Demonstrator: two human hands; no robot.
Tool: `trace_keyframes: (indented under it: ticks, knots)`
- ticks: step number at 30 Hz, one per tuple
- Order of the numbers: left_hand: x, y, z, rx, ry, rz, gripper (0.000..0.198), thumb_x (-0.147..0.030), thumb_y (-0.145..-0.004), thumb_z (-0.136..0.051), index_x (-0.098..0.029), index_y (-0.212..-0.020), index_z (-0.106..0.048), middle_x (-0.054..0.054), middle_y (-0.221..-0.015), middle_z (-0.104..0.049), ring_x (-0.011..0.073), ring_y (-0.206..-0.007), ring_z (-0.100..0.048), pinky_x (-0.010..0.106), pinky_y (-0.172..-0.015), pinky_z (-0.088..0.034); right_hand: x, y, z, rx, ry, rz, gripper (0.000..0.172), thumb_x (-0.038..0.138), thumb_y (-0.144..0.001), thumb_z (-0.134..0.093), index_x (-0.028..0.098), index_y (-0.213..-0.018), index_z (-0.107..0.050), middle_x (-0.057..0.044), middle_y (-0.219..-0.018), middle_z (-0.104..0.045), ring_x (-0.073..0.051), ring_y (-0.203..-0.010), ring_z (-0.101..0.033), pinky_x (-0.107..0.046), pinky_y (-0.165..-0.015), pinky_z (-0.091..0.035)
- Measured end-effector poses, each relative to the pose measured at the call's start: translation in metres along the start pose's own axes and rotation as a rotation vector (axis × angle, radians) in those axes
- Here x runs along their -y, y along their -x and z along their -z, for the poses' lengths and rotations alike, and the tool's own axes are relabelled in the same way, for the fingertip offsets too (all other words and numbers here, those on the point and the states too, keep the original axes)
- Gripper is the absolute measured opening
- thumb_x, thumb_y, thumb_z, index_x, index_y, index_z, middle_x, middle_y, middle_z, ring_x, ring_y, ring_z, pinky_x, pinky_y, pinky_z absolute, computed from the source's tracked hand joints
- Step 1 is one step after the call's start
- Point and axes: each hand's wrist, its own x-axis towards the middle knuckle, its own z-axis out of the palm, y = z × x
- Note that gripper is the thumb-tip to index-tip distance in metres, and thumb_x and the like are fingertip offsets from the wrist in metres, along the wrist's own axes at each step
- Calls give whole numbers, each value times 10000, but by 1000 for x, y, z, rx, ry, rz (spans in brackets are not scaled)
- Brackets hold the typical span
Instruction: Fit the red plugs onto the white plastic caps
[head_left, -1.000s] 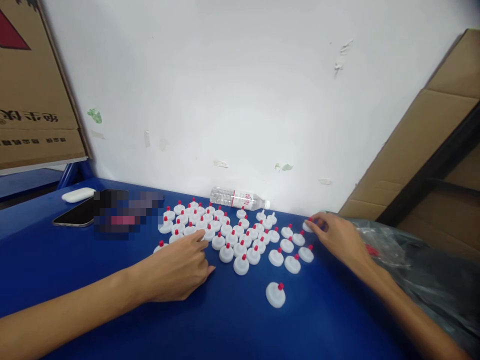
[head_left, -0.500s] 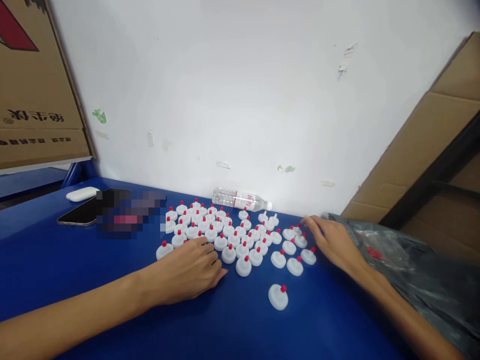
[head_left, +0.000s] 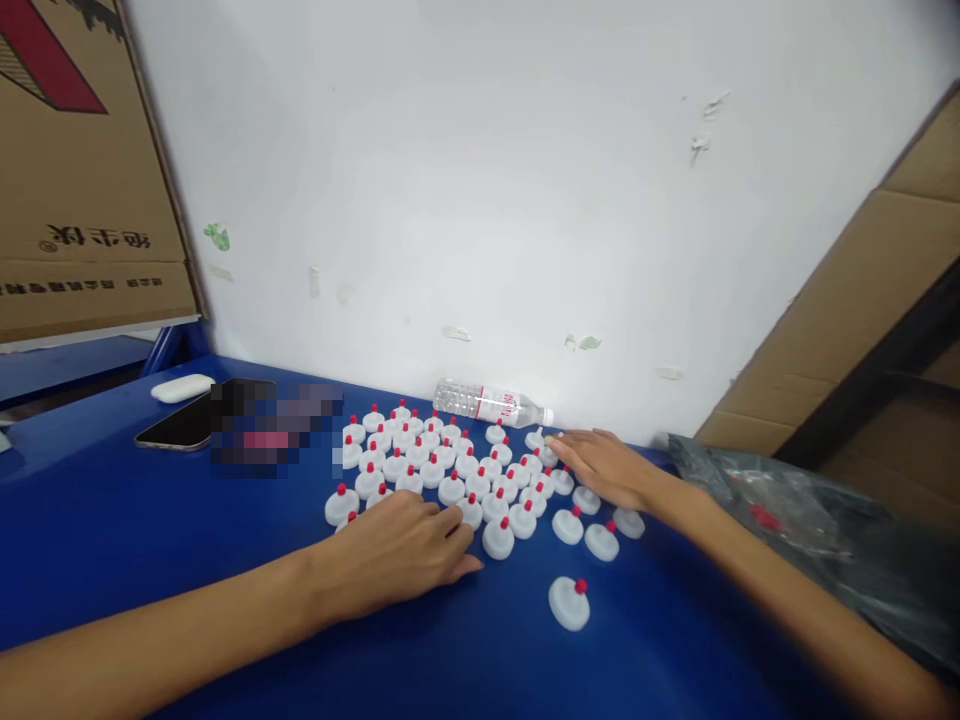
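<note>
Many white round caps with a nozzle, most with a red tip, such as this cap [head_left: 498, 538], stand in a cluster on the blue table. My left hand [head_left: 409, 545] rests at the cluster's near left edge, its fingers curled down; what they hold, if anything, is hidden. My right hand [head_left: 607, 468] stretches in from the right over the caps, palm down, fingers extended. Its fingertips reach a white cap without a red tip [head_left: 548, 456] at the back of the cluster. One red-tipped cap [head_left: 569, 604] lies apart, nearer to me.
A clear plastic bottle [head_left: 491, 402] lies on its side against the white wall. Left on the table are a phone [head_left: 176, 425], a white case [head_left: 182, 388] and a blurred-out patch. A dark plastic bag [head_left: 817, 540] with a clear bag of red bits [head_left: 766, 517] is at right.
My right hand has moved left from the right-hand red-tipped caps to the bare-nozzle caps at the back. My left hand stays by the cluster. The view has shifted slightly.
</note>
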Motion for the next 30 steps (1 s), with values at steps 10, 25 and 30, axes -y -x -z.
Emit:
trace_keyframes:
  ticks: [10,25,30]
  knots:
    - [3,-3,16,-143,6,38,299,-357,-1067,-435,-180,-834,-496,-4,-701,-604,156,-530,-582,286,-477,-349,32,27,38,-338,83,-126,348,473,-1038,-396,234,-1113,-637,-81,-1141,-705,-246,-957,-692,-378,-842,-527]
    - [-7,-2,38,-406,237,103,56,-184,-1003,-588,-154,-1031,-626,-7,-855,-733,119,-608,-654,260,-551,-454,113,75,5,-441,-25,426,386,100,-970,-526,220,-1337,-531,-87,-1222,-699,-182,-1108,-679,-325,-931,-590]
    - [-13,-2,44,-425,290,83,103,-196,-1024,-548,-147,-1028,-639,3,-844,-742,115,-582,-642,270,-529,-439,126,76,4,-486,-54,479,278,175,-971,-594,174,-1248,-586,-104,-1154,-740,-187,-1024,-721,-308,-895,-606]
